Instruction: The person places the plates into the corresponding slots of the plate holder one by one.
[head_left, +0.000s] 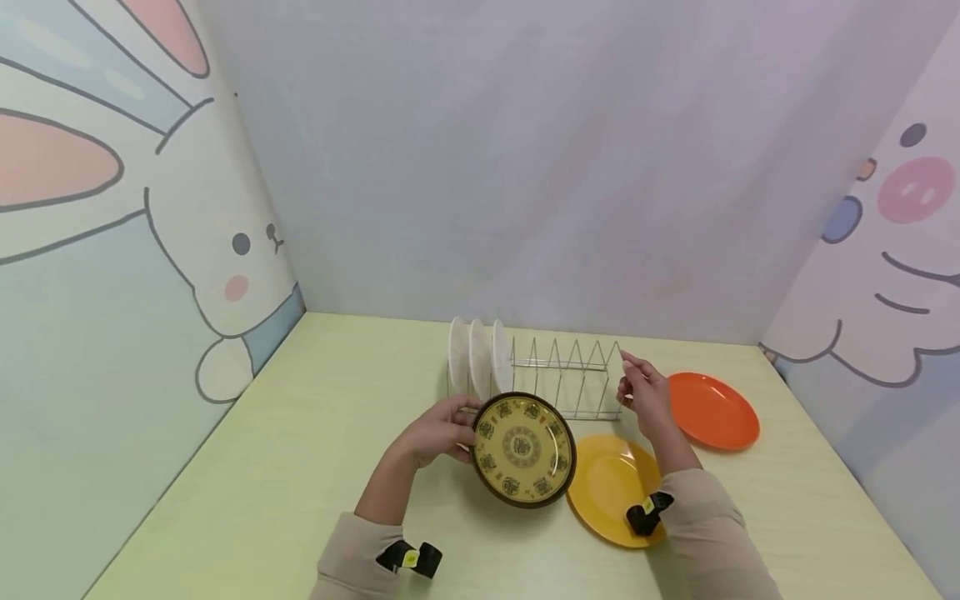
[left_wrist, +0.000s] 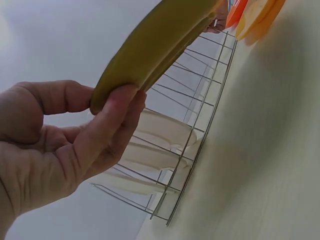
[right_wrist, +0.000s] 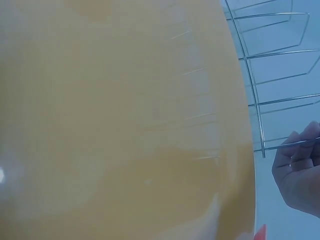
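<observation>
My left hand (head_left: 442, 433) grips a yellow patterned plate (head_left: 522, 450) with a dark brown rim by its left edge. The plate is raised and tilted in front of the wire dish rack (head_left: 558, 364), its decorated face toward the head camera. In the left wrist view, the thumb and fingers pinch the plate's edge, with its underside showing. My right hand (head_left: 648, 396) holds the rack's right end, fingers curled at the end wire in the right wrist view. Three white plates (head_left: 501, 358) stand upright in the rack's left slots, their lower parts partly hidden by the patterned plate.
An orange-yellow plate (head_left: 609, 492) lies on the table in front of the rack, partly under the right forearm. To the right of the right hand lies a red-orange plate (head_left: 712, 411). A pale wall (head_left: 495, 167) rises behind the rack, with cartoon-printed panels on both sides.
</observation>
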